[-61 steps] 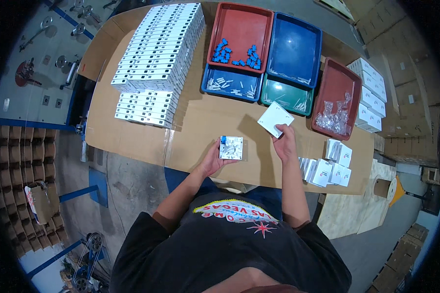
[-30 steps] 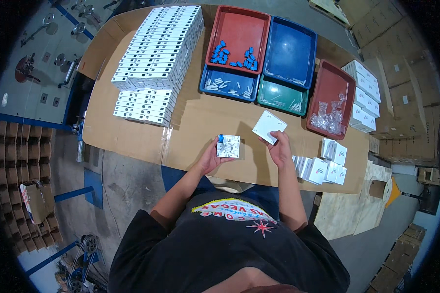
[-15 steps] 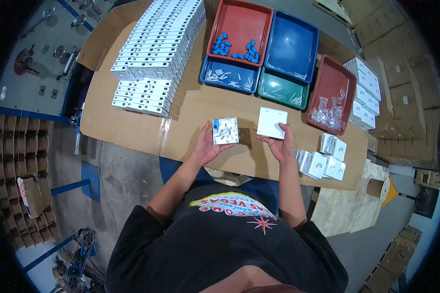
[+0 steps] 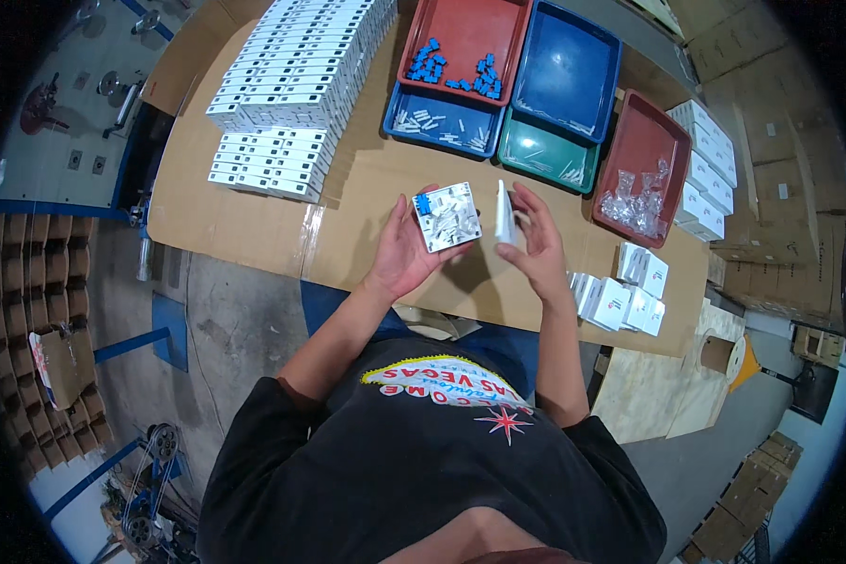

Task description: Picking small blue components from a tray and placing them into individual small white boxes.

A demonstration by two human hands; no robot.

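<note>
On the palm of my left hand (image 4: 402, 249) rests a small square white box (image 4: 447, 218), gripped at its edges. Its open side faces up, showing white parts and a blue piece at the upper left corner. My right hand (image 4: 538, 246) pinches a thin square white cover (image 4: 505, 214) between thumb and fingers, turned on edge. The cover stands just right of the box, apart from it. Both hands are over the near part of the cardboard-topped table (image 4: 367, 211).
Stacked white boxes (image 4: 287, 89) rise at the left. Behind my hands are a red tray (image 4: 465, 38) with blue pieces, blue and green trays (image 4: 547, 160) with small white parts, and a red tray (image 4: 639, 141) with clear bags. White packets (image 4: 620, 305) lie at the right.
The white box has moved slightly up and right and turned a little. My right hand has tipped the cover from facing up to standing on edge and brought it nearer the box.
</note>
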